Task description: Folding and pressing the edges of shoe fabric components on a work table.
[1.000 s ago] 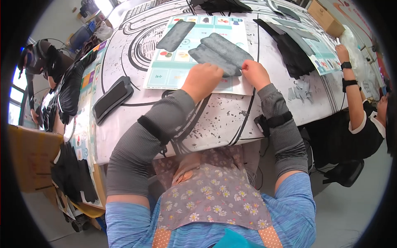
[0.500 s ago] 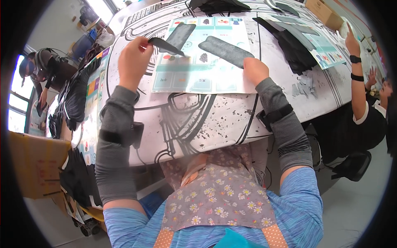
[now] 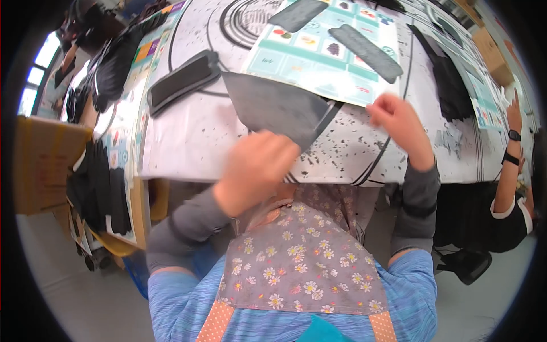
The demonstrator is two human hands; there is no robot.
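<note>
Dark grey panel: mid-frame, upper centre (image 3: 273,105); tapered flat piece, top edge running along the lower edge of the printed sheet (image 3: 336,85). Overlap there: can't tell.
Left hand: centre-left of frame (image 3: 259,168), blurred, fingers curled at the panel's lower edge. Can't tell if it grips.
Right hand: right of centre (image 3: 401,125), fingers curled in, near the sheet's lower right corner. Can't tell if anything sits between the fingertips.
Table front edge: crosses mid-frame (image 3: 342,181); left hand overlaps it in view, right hand sits above it.
Room, centre: speckled surface between panel and right hand, down to the front edge.
Room, left: white surface from panel to the table's left corner; black padded piece (image 3: 183,85) bounds it above.
Room, right: narrow strip, then grey scraps (image 3: 449,141) and black stack (image 3: 453,91).
Grey strips: two on the sheet, top centre (image 3: 299,15) and right of it (image 3: 366,52), well apart.
</note>
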